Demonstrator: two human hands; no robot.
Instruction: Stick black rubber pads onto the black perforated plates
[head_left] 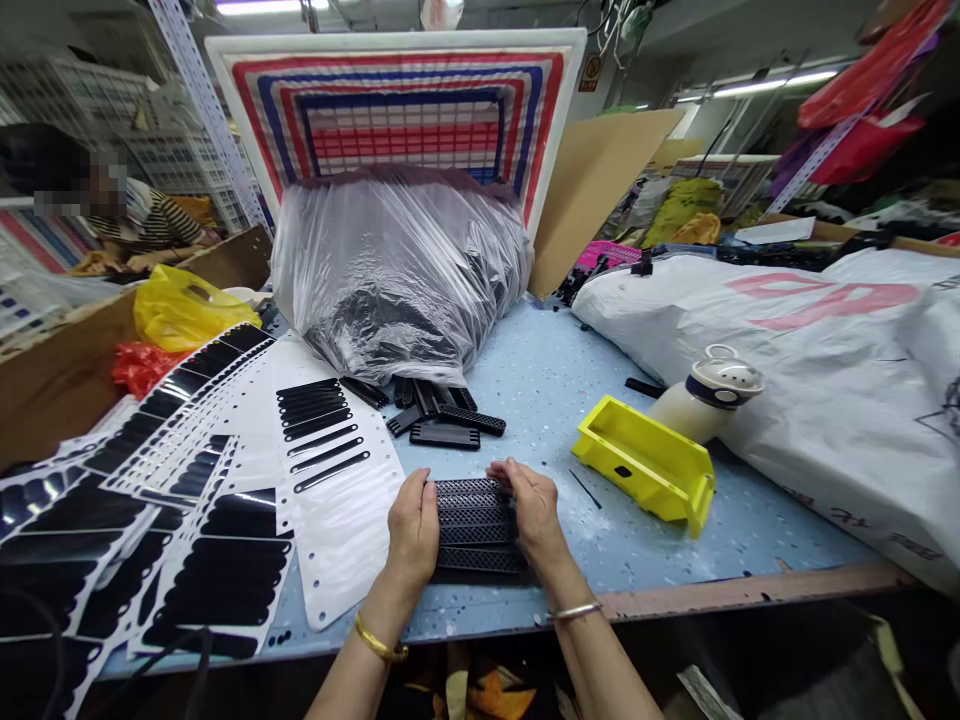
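My left hand (412, 525) and my right hand (532, 505) grip opposite ends of a stack of black perforated plastic strips (477, 525), which rests on the blue speckled worktable (555, 370). To the left of my left hand lies a white backing sheet with black strips (322, 450) still on it. Several more die-cut sheets (127, 540) overlap at the far left. A small heap of loose black plastic pieces (442, 415) sits ahead of my hands. A gold bangle circles my left wrist, and a thin silver one my right.
A bulging transparent bag of black pieces (397, 290) stands at the back, and a yellow plastic bin (645, 462) lies to the right beside a white bottle-shaped appliance (709, 390). A large white sack (787, 340) fills the right side. A co-worker (142, 215) sits at the back left.
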